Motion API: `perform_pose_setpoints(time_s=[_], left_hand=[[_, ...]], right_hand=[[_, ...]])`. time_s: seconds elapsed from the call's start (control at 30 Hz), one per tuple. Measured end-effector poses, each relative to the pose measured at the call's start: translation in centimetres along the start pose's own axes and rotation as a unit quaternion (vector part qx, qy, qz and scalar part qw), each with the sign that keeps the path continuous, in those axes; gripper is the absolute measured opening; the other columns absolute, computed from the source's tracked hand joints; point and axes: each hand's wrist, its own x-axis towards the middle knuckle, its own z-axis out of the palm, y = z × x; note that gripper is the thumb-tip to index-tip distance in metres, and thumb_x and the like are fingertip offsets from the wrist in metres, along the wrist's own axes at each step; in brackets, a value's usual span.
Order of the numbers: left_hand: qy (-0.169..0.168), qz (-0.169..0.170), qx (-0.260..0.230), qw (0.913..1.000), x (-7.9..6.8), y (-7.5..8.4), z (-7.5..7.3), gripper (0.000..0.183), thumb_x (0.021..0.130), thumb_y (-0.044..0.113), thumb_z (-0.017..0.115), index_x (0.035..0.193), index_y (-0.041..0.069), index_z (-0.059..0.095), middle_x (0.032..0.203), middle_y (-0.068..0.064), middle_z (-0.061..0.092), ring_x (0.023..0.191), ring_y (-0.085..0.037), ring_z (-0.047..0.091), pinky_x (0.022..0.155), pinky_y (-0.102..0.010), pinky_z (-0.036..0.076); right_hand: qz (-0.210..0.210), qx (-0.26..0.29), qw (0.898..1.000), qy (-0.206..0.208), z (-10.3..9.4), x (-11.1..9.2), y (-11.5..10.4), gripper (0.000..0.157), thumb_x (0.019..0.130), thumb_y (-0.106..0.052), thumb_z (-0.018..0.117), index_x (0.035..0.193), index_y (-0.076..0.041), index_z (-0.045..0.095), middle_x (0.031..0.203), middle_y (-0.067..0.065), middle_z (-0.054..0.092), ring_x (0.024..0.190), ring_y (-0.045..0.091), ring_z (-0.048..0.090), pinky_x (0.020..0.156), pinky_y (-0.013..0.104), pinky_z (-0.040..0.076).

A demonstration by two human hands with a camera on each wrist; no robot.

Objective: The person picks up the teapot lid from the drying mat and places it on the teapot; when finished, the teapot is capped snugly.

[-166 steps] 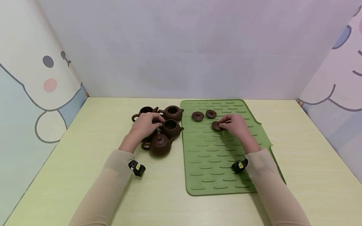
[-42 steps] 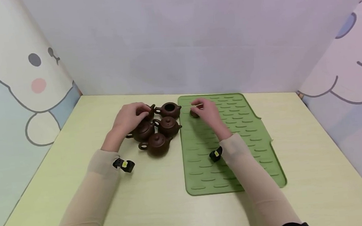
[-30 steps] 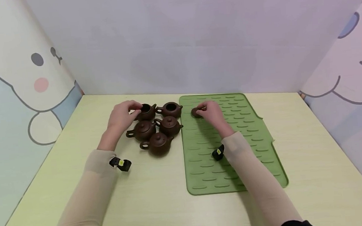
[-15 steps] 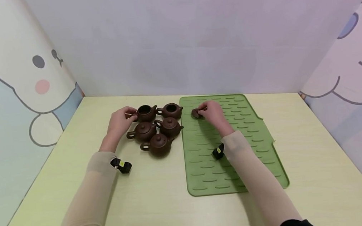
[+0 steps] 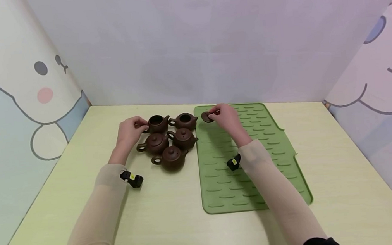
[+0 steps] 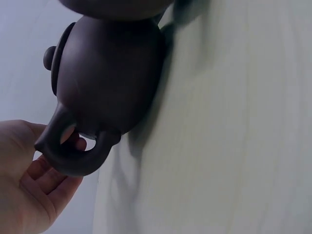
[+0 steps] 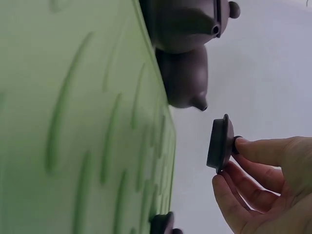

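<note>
My left hand [image 5: 129, 134] is at the handle of the rear-left open teapot [image 5: 157, 124], its thumb and fingers pinching that handle. In the left wrist view, a nearer lidded teapot [image 6: 109, 73] covers the fingertips. Off the mat's back-left corner, my right hand [image 5: 229, 120] holds a dark brown lid [image 7: 221, 143] by its knob, tilted and raised. Beside the first open teapot stands another without a lid [image 5: 184, 121]. Three lidded teapots are grouped in front: left [image 5: 155, 142], right [image 5: 183, 138] and nearest [image 5: 172, 158].
A ribbed green mat [image 5: 222, 182] lies right of the teapots on the pale table [image 5: 156, 227]. Another lid [image 7: 161, 223] shows low in the right wrist view; my right hand hides it in the head view. A pale wall [image 5: 190, 60] rises behind.
Lids now sit on both middle teapots. My left hand has moved back to the rear-left teapot's handle. My right hand has picked a lid off the mat and shifted it left.
</note>
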Motion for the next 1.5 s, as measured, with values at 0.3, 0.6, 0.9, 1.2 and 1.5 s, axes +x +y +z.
perform_pose_setpoints(time_s=[0.3, 0.6, 0.9, 1.2, 1.5], left_hand=[[-0.006, 0.0, 0.0, 1.0, 0.2, 0.3, -0.3, 0.017, 0.096, 0.013, 0.066, 0.11, 0.004, 0.071, 0.111, -0.019, 0.072, 0.106, -0.033, 0.066, 0.088, -0.043, 0.051], [-0.013, -0.004, 0.0, 0.9999, 0.2, 0.7, -0.1, 0.017, 0.097, 0.013, 0.066, 0.111, 0.005, 0.071, 0.113, -0.018, 0.073, 0.107, -0.033, 0.067, 0.09, -0.045, 0.052], [-0.026, 0.004, 0.017, 0.9995, 0.3, 0.9, -0.1, 0.017, 0.097, 0.012, 0.065, 0.111, 0.004, 0.071, 0.112, -0.018, 0.073, 0.104, -0.031, 0.067, 0.083, -0.04, 0.052], [-0.03, 0.011, 0.026, 0.9992, 0.2, 1.3, -0.3, 0.017, 0.096, 0.012, 0.066, 0.109, 0.004, 0.072, 0.11, -0.018, 0.074, 0.103, -0.031, 0.067, 0.085, -0.041, 0.052], [-0.031, 0.006, 0.036, 0.9988, -0.1, 1.4, -0.5, 0.016, 0.097, 0.012, 0.065, 0.11, 0.004, 0.072, 0.11, -0.018, 0.073, 0.103, -0.031, 0.066, 0.086, -0.042, 0.052]], right_hand=[[-0.052, 0.009, 0.999, 0.002, 0.5, 0.2, -3.1, 0.019, 0.098, -0.02, 0.065, 0.111, -0.009, 0.072, 0.117, 0.01, 0.071, 0.108, 0.027, 0.066, 0.085, 0.042, 0.056], [-0.077, 0.014, 0.997, -0.022, 2.4, 0.9, -5.9, 0.018, 0.098, -0.021, 0.065, 0.112, -0.011, 0.072, 0.117, 0.007, 0.071, 0.108, 0.023, 0.066, 0.086, 0.039, 0.056], [-0.113, 0.025, 0.992, -0.05, 4.8, 1.4, -8.7, 0.017, 0.098, -0.02, 0.064, 0.11, -0.011, 0.072, 0.115, 0.006, 0.07, 0.106, 0.021, 0.065, 0.086, 0.035, 0.056], [-0.12, 0.013, 0.991, -0.06, 7.3, 1.9, -10.8, 0.015, 0.098, -0.021, 0.064, 0.108, -0.013, 0.073, 0.113, 0.004, 0.07, 0.105, 0.019, 0.064, 0.086, 0.033, 0.055], [-0.124, -0.034, 0.988, -0.081, 8.9, 2.5, -11.7, 0.017, 0.098, -0.022, 0.065, 0.111, -0.014, 0.073, 0.115, 0.002, 0.07, 0.102, 0.018, 0.065, 0.084, 0.031, 0.056]])
